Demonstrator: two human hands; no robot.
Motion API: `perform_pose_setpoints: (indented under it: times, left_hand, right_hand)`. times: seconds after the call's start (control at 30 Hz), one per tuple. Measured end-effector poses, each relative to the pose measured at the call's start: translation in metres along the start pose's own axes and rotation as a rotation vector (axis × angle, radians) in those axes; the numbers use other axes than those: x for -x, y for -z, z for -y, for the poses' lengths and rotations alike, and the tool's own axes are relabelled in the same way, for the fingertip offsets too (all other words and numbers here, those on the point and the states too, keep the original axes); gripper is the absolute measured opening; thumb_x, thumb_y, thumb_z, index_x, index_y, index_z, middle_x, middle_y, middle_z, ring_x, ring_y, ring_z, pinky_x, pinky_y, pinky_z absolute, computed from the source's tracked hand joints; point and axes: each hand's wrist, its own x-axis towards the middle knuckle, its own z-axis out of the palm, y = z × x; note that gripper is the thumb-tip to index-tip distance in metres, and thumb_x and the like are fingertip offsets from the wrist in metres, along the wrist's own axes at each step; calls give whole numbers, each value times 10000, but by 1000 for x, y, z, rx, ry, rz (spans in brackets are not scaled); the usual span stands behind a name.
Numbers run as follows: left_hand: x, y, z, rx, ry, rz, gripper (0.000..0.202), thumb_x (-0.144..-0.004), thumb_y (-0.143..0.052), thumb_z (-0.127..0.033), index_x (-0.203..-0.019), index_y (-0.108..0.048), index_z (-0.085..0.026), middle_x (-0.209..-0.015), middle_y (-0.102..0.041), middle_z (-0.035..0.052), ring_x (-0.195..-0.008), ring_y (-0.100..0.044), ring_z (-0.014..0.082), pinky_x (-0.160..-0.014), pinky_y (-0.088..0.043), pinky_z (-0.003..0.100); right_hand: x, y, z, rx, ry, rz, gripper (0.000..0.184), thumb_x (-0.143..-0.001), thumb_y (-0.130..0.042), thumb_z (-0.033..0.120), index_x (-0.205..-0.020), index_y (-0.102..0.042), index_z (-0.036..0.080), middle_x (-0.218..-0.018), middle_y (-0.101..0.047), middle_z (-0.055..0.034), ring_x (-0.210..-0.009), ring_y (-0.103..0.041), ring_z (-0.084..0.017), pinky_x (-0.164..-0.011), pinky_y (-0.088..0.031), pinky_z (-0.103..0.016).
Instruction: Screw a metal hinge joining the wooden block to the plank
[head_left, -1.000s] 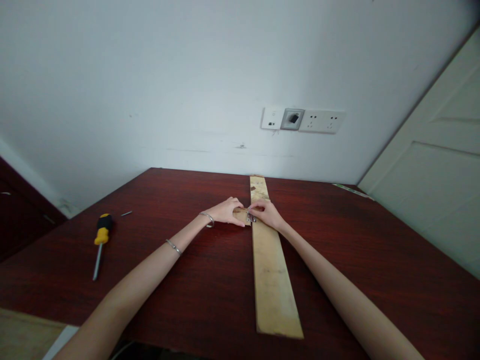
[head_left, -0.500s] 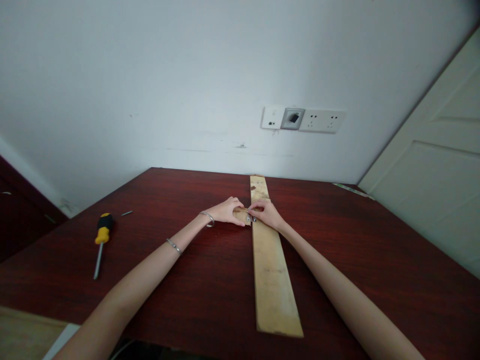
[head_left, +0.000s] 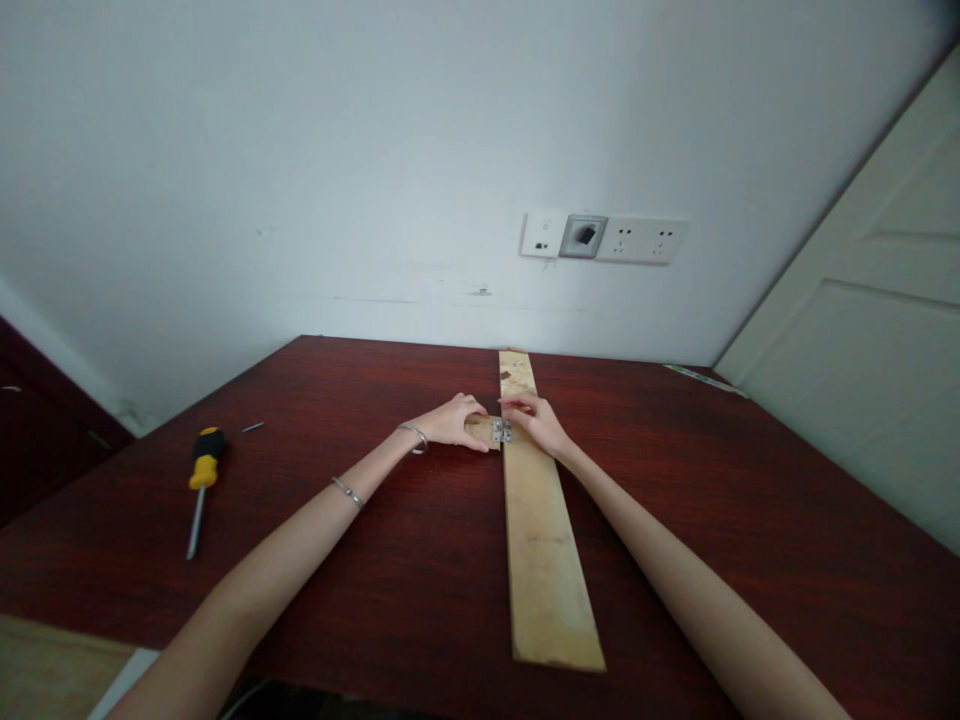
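Note:
A long, pale wooden board (head_left: 544, 545) runs from near the wall toward me on the dark red table. Against its left edge lies a small wood block (head_left: 480, 430), gripped at its left end between the thumb and fingers of my left hand (head_left: 452, 420). A silver metal hinge (head_left: 502, 431) spans the joint, one leaf on the block and one on the board. My right hand (head_left: 536, 422) is over the board just right of the hinge, fingers stretched out and slightly apart, with nothing visible in them. The hinge now shows fully.
On the left of the table (head_left: 390, 600) lie a yellow-and-black screwdriver (head_left: 204, 470) and a small grey metal piece (head_left: 253, 427). Wall sockets (head_left: 641, 240) sit above the back edge. A flat printed strip (head_left: 701, 378) lies at the back right, beside a white door (head_left: 885, 330).
My right fingers have lifted off the hinge and opened a little, moving slightly up and right. The hinge is uncovered. My left hand stays on the wood block.

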Motion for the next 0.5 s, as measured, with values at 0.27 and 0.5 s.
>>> perform_pose_setpoints:
  times: [0.27, 0.5]
  left_hand:
    - [0, -3, 1, -38, 21, -11, 645, -592, -739, -583, -1078, -611, -179, -994, -514, 71, -971, -433, 250, -881, -377, 346]
    - [1, -2, 0, -29, 33, -1, 680, -588, -741, -583, -1118, -608, -178, -1005, -512, 76, -990, -430, 258, -903, -359, 359]
  right_hand:
    - [1, 1, 2, -48, -32, -25, 214, -711, -565, 233, -853, -719, 188, -904, -714, -53, -842, -636, -201, -802, -479, -337]
    - [1, 2, 3, -53, -39, -21, 208, -716, -566, 235, -847, -721, 187, -910, -714, -57, -863, -631, -206, -817, -469, -337]
